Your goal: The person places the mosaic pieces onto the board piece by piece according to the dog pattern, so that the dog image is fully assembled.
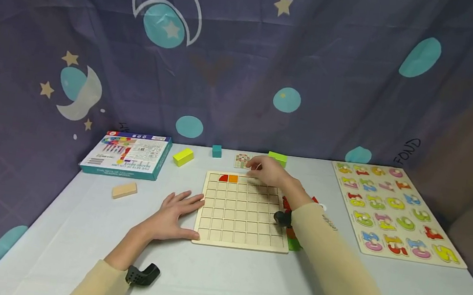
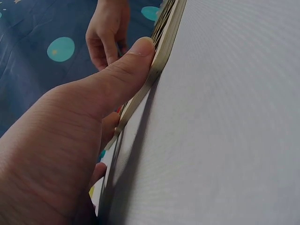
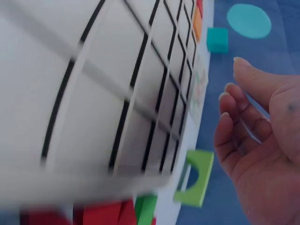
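Note:
A wooden grid board (image 1: 240, 226) lies on the white table, with a red rounded piece (image 1: 224, 178) and an orange square piece (image 1: 233, 179) side by side in its far row. My left hand (image 1: 171, 218) rests spread at the board's left side; its thumb (image 2: 136, 51) touches the board's edge in the left wrist view. Beyond the board's far edge, my right hand (image 1: 271, 171) hovers beside a small patterned card (image 1: 241, 161). In the right wrist view that hand's thumb and bent fingers (image 3: 226, 129) stand apart with nothing between them.
Red and green pieces (image 1: 294, 244) lie along the board's right side, partly under my right arm. Behind stand a teal cube (image 1: 216, 151), a yellow block (image 1: 183, 157) and a green arch block (image 3: 201, 176). A box (image 1: 129, 154), wooden block (image 1: 124, 190) and number puzzle (image 1: 413, 235) flank them.

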{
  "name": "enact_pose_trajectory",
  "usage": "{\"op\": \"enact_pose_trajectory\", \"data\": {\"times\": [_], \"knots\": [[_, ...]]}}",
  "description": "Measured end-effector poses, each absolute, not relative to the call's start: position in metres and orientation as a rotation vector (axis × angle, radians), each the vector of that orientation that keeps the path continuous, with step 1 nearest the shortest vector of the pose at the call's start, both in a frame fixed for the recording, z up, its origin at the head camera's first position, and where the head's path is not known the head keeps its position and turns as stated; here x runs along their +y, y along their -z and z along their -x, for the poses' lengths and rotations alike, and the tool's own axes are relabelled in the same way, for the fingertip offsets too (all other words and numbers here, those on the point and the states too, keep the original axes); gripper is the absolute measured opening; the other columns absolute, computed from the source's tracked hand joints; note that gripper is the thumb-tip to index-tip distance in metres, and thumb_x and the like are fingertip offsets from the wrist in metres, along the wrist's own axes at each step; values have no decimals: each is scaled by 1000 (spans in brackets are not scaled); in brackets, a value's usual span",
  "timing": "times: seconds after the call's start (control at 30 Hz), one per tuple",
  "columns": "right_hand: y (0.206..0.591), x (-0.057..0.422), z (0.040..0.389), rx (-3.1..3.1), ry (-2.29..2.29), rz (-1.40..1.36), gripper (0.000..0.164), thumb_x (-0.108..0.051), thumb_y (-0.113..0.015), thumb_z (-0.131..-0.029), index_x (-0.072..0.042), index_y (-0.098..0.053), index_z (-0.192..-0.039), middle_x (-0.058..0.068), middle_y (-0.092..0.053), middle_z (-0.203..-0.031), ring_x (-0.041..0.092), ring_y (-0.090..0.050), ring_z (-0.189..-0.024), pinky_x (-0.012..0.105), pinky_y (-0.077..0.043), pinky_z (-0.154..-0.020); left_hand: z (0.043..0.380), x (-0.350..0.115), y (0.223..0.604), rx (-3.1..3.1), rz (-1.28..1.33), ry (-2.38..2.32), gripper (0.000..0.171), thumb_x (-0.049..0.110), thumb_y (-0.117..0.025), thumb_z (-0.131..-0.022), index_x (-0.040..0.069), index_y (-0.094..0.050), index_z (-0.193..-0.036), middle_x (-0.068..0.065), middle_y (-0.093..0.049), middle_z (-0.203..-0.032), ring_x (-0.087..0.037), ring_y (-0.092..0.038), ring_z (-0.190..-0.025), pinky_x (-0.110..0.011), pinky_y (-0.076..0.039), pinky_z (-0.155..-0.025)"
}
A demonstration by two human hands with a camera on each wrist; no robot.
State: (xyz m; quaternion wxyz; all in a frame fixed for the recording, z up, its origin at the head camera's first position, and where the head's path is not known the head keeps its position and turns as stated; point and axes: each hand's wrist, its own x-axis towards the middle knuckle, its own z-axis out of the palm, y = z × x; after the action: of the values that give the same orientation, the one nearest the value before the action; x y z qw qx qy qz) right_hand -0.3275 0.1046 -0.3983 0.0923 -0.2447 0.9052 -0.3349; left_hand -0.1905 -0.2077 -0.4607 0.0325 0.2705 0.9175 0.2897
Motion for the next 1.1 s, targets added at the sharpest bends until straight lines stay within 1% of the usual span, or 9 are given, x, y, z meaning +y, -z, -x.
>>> {"op": "enact_pose_trajectory", "data": {"times": [0.17, 0.33, 0.5, 0.57, 0.7, 0.83, 1.0, 1.1], "knots": [[394, 126, 321, 2716, 1005, 690, 33, -14, -68, -98, 2, -65, -127, 11, -63, -105, 25, -59, -91, 38, -51, -77, 190, -208, 460, 2828, -828, -886, 93, 57, -82, -77, 10, -50, -151, -1, -37, -160, -36, -17, -151, -64, 0, -116], [393, 152, 314, 2740, 1016, 704, 33, -11, -68, -98, 5, -65, -126, 13, -63, -105, 27, -60, -91, 38, -51, -77, 189, -208, 460, 2827, -832, -887, 93, 56, -82, -77, 9, -50, -150, -2, -37, -160, -37, -18, -151, -64, 0, -116], [397, 177, 310, 2771, 997, 652, 31, -11, -69, -97, 5, -66, -123, 13, -62, -102, 28, -58, -88, 33, -50, -68, 188, -208, 460, 2826, -837, -895, 93, 56, -82, -77, 9, -50, -150, -2, -38, -160, -38, -18, -150, -65, -1, -116], [399, 185, 310, 2783, 984, 602, 31, -13, -70, -97, 4, -66, -122, 13, -62, -102, 28, -57, -87, 32, -50, -67, 188, -208, 460, 2827, -834, -897, 93, 56, -83, -77, 9, -50, -150, -2, -38, -160, -38, -18, -150, -64, -1, -116], [401, 203, 310, 2802, 941, 506, 31, -16, -70, -97, 2, -67, -122, 12, -62, -103, 28, -56, -90, 32, -51, -73, 189, -207, 460, 2829, -837, -890, 93, 55, -82, -77, 9, -50, -150, -2, -38, -160, -37, -18, -150, -64, -1, -116], [405, 218, 308, 2801, 920, 512, 29, -14, -68, -98, 3, -66, -122, 14, -63, -104, 31, -58, -94, 36, -52, -79, 189, -207, 460, 2826, -842, -886, 93, 56, -82, -77, 9, -50, -150, -2, -37, -160, -36, -18, -151, -64, -1, -116], [408, 231, 306, 2813, 943, 537, 26, -11, -67, -97, 5, -66, -119, 16, -63, -104, 35, -61, -97, 42, -52, -82, 189, -207, 460, 2824, -842, -887, 92, 55, -82, -77, 9, -50, -150, -2, -37, -160, -36, -18, -151, -64, -1, -117], [410, 234, 306, 2824, 948, 509, 25, -11, -68, -97, 3, -67, -118, 15, -63, -104, 36, -61, -99, 43, -52, -83, 189, -207, 459, 2826, -845, -885, 92, 55, -83, -77, 9, -50, -150, -2, -37, -160, -37, -18, -150, -64, -1, -116]]}}
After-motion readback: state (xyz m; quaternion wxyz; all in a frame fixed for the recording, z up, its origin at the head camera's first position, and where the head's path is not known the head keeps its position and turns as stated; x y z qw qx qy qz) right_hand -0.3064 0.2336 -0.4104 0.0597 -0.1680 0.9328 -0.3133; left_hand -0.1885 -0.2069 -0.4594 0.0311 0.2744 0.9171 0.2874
